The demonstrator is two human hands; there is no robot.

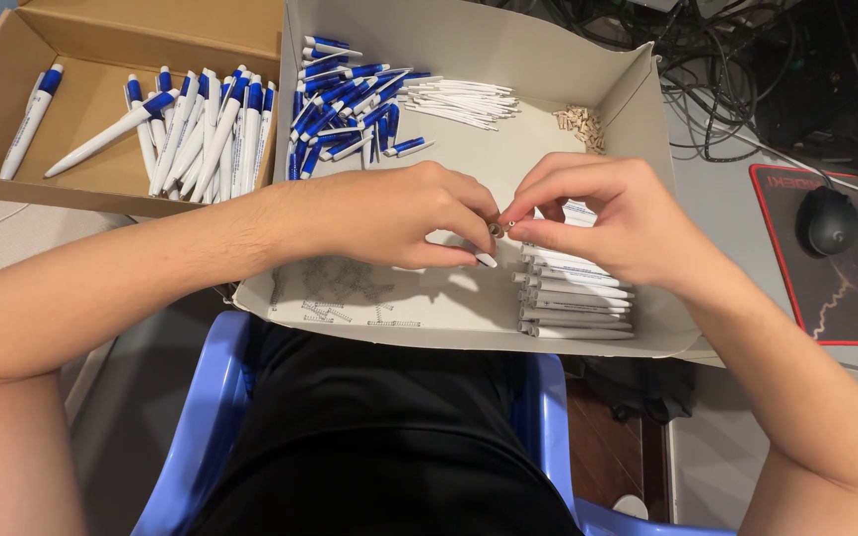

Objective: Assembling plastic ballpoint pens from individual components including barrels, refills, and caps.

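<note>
Both hands meet over white box (469, 308): left hand (399, 213), right hand (598, 213) fingers pinched on small pen part (500, 228).

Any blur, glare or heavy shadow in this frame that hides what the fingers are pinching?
Head view: sharp overall, no glare. The left hand and right hand cast a soft shadow on the white tray, dimming the springs. The tiny part pinched between the fingertips is too small to identify. The top-right corner is dark.

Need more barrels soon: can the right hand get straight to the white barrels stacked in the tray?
Probably yes. The right hand sits just above the white barrels, nothing between, though its fingertips now pinch a small part.
</note>
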